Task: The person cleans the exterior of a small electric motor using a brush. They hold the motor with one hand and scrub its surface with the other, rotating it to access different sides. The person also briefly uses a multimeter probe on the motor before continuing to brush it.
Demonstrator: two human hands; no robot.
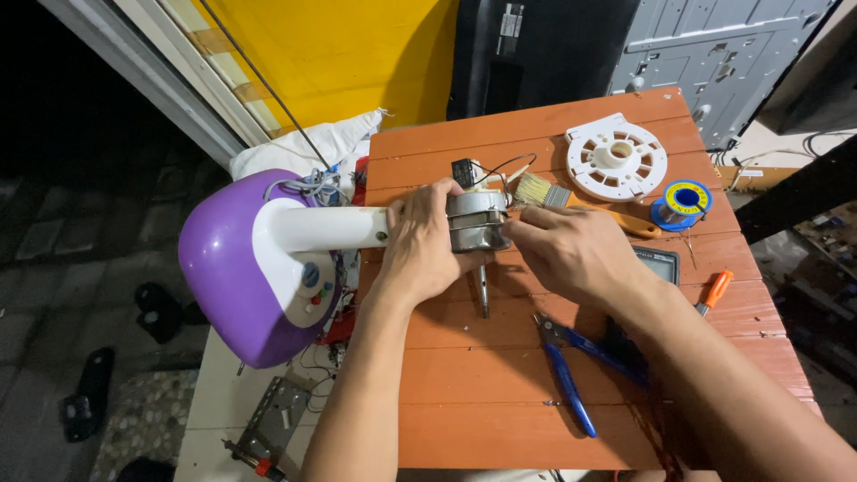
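Fan motor [478,220] sits mid-counter [500,419] at the end of the white fan neck [321,228], shaft pointing toward the viewer; the left hand [424,245] clasps it from the left, apparently to steady it; the right hand [571,254] pinches its right edge. Nearer lie blue pliers [567,379]; beyond, a paintbrush [553,196] and solder spool [683,201].

A single head-worn camera looks steeply down and forward from above the person's arms, close enough that both forearms enter from the bottom edge and the left hand [427,239] and right hand [571,253] sit near the frame's centre. It faces across the orange slatted table [500,393], whose far edge runs along the upper part of the picture before a yellow wall [339,54] and a grey metal panel [714,54]. The wide lens also takes in the floor [54,295] to the left.
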